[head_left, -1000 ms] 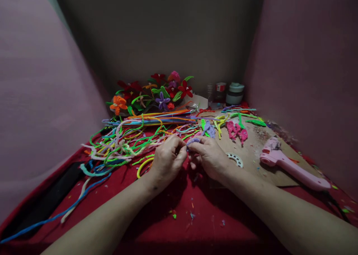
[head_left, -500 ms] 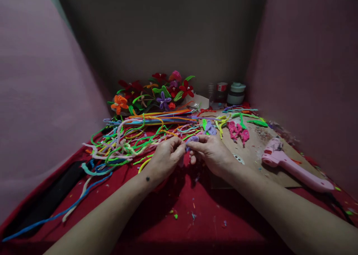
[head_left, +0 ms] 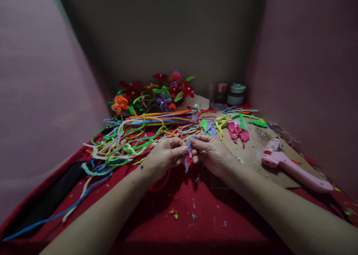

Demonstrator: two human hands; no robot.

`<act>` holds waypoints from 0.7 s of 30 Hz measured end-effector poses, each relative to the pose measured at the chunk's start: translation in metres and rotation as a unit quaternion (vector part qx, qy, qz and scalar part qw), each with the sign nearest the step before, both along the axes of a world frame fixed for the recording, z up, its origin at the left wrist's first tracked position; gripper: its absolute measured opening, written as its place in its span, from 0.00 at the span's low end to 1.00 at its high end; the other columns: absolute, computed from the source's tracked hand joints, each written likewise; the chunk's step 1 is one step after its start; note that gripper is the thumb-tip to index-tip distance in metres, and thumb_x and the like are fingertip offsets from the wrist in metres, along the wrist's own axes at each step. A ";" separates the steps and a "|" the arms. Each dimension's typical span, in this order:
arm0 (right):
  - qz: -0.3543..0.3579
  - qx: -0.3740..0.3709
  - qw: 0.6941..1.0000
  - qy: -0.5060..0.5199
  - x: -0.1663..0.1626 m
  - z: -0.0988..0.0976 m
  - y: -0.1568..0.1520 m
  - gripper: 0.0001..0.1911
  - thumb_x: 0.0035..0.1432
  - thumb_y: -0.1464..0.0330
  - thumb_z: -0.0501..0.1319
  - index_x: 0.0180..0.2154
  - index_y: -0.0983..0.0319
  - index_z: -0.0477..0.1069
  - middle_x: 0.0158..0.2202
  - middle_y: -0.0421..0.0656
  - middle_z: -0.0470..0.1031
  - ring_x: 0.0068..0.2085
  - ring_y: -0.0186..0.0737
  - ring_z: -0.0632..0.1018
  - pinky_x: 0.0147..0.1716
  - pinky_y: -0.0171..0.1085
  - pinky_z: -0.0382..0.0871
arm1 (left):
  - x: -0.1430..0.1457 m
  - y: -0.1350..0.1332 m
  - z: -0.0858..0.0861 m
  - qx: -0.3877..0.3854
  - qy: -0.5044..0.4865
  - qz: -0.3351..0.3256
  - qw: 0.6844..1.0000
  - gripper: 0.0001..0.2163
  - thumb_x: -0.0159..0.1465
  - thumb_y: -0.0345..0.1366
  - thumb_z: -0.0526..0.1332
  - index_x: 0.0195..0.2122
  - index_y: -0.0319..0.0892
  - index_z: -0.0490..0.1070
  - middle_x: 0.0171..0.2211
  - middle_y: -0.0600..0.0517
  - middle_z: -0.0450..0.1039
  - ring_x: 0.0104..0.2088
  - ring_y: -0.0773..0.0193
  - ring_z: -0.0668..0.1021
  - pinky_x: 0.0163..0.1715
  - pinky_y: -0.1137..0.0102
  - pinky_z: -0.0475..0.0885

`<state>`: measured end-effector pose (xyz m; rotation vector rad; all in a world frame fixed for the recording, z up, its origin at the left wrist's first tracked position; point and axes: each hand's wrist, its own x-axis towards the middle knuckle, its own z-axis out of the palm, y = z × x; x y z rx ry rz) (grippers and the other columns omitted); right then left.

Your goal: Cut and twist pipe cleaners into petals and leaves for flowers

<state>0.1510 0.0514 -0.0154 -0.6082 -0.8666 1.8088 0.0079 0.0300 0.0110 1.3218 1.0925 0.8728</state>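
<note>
Between my two hands is a small piece of purple pipe cleaner (head_left: 189,144), bent into a petal-like shape with a twisted tail hanging down. My left hand (head_left: 167,153) pinches its left side between thumb and fingers. From the right, my right hand (head_left: 210,151) grips the upper edge with thumb and forefinger. The fingers partly cover the piece. Just beyond my right hand lie a purple petal piece (head_left: 210,129) and pink petal pieces (head_left: 237,132) on a cardboard sheet (head_left: 251,161).
Loose pipe cleaners (head_left: 123,147) in many colours tangle at the left, below a straight bundle (head_left: 165,117). Pipe-cleaner flowers (head_left: 163,100) stand at the back. A pink glue gun (head_left: 296,167) rests on the right, and a lidded jar (head_left: 236,94) stands behind. Scraps dot the red cloth (head_left: 167,236).
The purple piece has turned between my fingers, and its twisted tail now shows hanging below. My left hand has shifted slightly and its thumb lies flatter against the piece.
</note>
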 end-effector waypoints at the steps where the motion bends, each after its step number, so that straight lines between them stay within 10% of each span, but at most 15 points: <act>1: 0.001 0.001 1.000 -0.006 0.001 0.000 0.000 0.11 0.37 0.68 0.69 0.24 0.67 0.71 0.19 0.38 0.71 0.17 0.28 0.69 0.14 0.28 0.65 | 0.000 0.000 0.000 -0.010 0.001 -0.001 1.000 0.10 0.54 0.37 0.61 0.25 0.37 0.63 0.16 0.58 0.62 0.15 0.77 0.60 0.15 0.80 0.51; 21: -0.050 0.029 0.997 -0.053 0.008 0.005 0.008 0.08 0.40 0.69 0.67 0.27 0.66 0.73 0.17 0.36 0.69 0.17 0.26 0.64 0.17 0.29 0.55 | 0.002 -0.001 -0.001 0.065 0.069 0.006 0.995 0.09 0.58 0.37 0.57 0.26 0.39 0.60 0.16 0.58 0.61 0.14 0.75 0.62 0.15 0.78 0.55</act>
